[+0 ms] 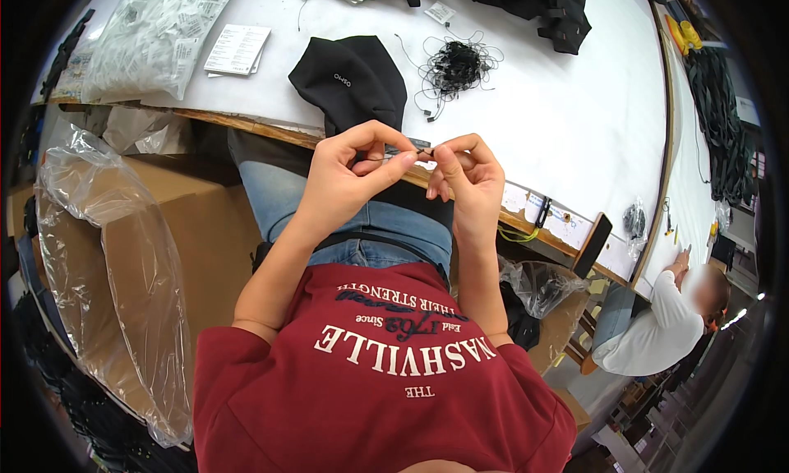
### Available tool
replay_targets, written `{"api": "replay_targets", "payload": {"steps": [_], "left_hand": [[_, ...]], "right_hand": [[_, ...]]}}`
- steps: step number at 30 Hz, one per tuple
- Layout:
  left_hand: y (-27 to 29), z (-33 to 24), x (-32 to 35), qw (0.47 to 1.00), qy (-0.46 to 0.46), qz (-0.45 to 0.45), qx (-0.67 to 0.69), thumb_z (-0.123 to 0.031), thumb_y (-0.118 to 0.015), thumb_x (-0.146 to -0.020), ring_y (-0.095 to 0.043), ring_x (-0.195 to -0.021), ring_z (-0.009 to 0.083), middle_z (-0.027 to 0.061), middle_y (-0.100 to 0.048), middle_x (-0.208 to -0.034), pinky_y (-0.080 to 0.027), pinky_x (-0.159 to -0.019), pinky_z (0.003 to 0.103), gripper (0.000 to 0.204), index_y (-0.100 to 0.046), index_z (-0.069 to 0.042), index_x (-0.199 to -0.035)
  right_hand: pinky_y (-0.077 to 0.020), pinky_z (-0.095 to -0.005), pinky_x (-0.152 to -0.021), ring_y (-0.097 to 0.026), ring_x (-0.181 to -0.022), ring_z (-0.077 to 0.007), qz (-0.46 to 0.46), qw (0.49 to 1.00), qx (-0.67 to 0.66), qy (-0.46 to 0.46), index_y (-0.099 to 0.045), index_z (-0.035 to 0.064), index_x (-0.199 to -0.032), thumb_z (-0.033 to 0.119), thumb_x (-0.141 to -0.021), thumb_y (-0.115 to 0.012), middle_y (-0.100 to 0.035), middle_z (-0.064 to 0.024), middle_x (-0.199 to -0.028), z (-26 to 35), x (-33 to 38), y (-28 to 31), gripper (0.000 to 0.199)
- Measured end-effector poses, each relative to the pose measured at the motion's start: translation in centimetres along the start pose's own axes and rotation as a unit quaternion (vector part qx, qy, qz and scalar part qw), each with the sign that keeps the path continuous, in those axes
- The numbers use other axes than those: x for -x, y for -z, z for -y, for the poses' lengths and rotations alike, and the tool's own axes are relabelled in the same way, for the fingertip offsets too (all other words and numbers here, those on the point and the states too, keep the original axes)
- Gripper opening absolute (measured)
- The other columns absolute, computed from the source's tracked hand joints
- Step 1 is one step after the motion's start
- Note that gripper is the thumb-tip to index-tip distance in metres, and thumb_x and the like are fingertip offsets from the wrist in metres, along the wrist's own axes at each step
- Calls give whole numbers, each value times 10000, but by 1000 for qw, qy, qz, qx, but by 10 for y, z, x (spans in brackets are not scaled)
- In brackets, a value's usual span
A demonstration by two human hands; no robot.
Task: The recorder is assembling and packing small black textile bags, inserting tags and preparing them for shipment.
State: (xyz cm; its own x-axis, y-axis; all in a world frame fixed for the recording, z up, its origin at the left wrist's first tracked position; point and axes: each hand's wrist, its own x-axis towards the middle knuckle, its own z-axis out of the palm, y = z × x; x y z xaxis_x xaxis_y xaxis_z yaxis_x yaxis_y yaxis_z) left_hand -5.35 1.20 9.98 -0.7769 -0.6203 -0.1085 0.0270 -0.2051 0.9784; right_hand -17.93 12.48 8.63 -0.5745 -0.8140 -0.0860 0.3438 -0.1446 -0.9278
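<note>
My left hand (353,173) and my right hand (470,177) meet at the table's front edge, both with thumb and fingers pinched. Between their fingertips is a thin black cord (424,151) with a small dark end; its finer details are too small to make out. Just beyond my left hand a black fabric pouch (349,83) lies on the white table (567,119), partly hanging toward the edge. A tangled pile of black tag cords (457,66) rests to the right of the pouch.
At the far left are a clear bag of white tags (152,41) and a stack of printed cards (237,49). More black fabric pieces (534,9) lie at the back. A cardboard box (197,226) stands left of my legs. Another person (657,325) works at the right.
</note>
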Motion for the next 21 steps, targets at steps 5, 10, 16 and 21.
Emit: {"api": "replay_targets", "payload": {"steps": [5,10,16,21], "left_hand": [[-1,0,0,996,-30,6,-79,-74,-692,-785,-274,-554,5,-70,-381,-625,-223,-486,179,85,-643,-26,-836],[0,1,0,997,-21,3,-71,-73,-687,-780,-297,-565,9,-62,-409,-636,-238,-492,175,86,-637,-23,-829],[3,-5,-1,994,-35,0,-107,-114,-692,-775,-329,-596,12,-57,-410,-638,-260,-504,173,116,-629,-22,-808],[2,-4,-1,995,-44,2,-93,-106,-689,-768,-314,-584,14,-57,-392,-630,-240,-500,175,106,-621,-28,-791]], "right_hand": [[-396,-177,-458,-492,-508,-56,-16,1000,0,-10,-588,-17,-854,105,-870,-652,-686,-111,-851,2,1,-4,139],[-397,-181,-452,-487,-512,-53,-11,1000,10,-22,-606,-28,-871,108,-872,-650,-679,-98,-842,2,2,-3,142],[-396,-194,-440,-423,-479,-47,-10,999,36,-23,-596,-29,-873,110,-894,-614,-640,-75,-762,0,3,-6,142],[-394,-194,-440,-431,-487,-48,-11,999,30,-25,-601,-29,-878,110,-894,-613,-637,-70,-762,-3,3,-5,141]]}}
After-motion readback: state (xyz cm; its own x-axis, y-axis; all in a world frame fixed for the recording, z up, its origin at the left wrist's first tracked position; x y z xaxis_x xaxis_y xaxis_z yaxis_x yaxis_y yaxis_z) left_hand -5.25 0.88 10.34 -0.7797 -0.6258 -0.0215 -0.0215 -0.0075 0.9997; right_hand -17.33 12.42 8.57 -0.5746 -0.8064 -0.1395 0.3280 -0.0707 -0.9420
